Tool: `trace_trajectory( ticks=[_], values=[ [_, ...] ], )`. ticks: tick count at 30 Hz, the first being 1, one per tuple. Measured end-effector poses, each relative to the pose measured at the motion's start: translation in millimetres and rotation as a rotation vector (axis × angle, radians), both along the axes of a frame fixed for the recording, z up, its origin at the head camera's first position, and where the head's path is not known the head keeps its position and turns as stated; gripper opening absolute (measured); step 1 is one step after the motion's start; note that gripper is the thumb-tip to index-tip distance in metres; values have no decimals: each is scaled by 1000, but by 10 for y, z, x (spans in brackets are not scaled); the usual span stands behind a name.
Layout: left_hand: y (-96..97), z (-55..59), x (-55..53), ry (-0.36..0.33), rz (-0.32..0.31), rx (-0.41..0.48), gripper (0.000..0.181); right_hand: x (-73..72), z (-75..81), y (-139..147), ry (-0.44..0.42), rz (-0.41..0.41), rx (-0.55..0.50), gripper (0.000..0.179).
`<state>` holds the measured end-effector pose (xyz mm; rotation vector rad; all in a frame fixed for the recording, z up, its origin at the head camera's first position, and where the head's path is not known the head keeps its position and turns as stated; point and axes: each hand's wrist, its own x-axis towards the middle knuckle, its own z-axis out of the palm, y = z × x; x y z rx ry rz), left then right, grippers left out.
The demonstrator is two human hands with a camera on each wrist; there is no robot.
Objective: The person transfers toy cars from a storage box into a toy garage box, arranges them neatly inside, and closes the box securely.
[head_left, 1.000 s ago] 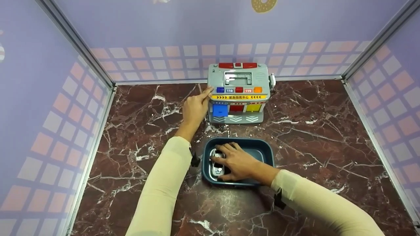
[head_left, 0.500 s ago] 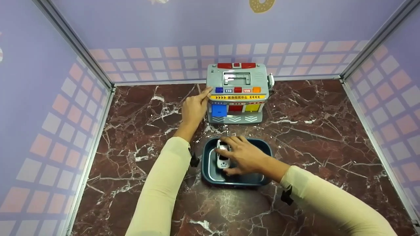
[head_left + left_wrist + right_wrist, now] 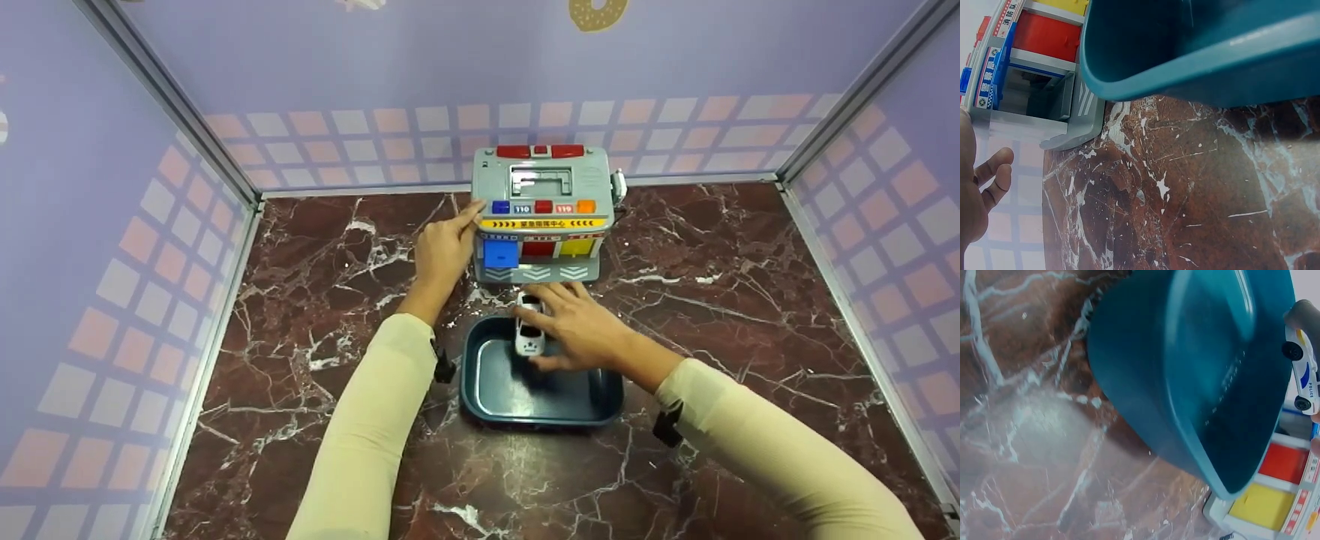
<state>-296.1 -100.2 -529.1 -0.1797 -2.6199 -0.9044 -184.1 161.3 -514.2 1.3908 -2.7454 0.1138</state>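
Note:
My right hand (image 3: 581,326) grips a white toy police car (image 3: 530,341) between thumb and fingers, above the far rim of a dark teal basin (image 3: 480,409). In the right wrist view the car's side (image 3: 1304,377) shows black wheels and "POLICE" lettering. Beyond the basin stands a grey toy emergency station (image 3: 592,176) with three coloured doors. Its blue door (image 3: 501,253) is swung up, and the left wrist view shows a dark bay (image 3: 1033,90) behind it. At the station's left upper edge, my left hand (image 3: 442,251) touches with an extended finger; other fingers curl loosely.
The station's red door (image 3: 538,248) and yellow door (image 3: 577,247) are down. A white handset-like part (image 3: 619,186) hangs on its right side. Purple walls (image 3: 337,67) enclose the marbled dark red surface (image 3: 720,300) at the back and both sides.
My right hand has lifted the toy police car from the basin's left part and carried it forward and slightly right to the far rim. My left hand stays at the station.

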Motion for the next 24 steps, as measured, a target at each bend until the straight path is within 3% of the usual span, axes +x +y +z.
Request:
trace_trajectory(
  ticks=[11,24],
  values=[
    [-7,-8,-5,-6,9,11,31,-291,23,139,-64,-13,-29,85],
    [-2,-17,1,0,0,2,32,-518,40,139,-66,-45,-25,84]
  ],
)
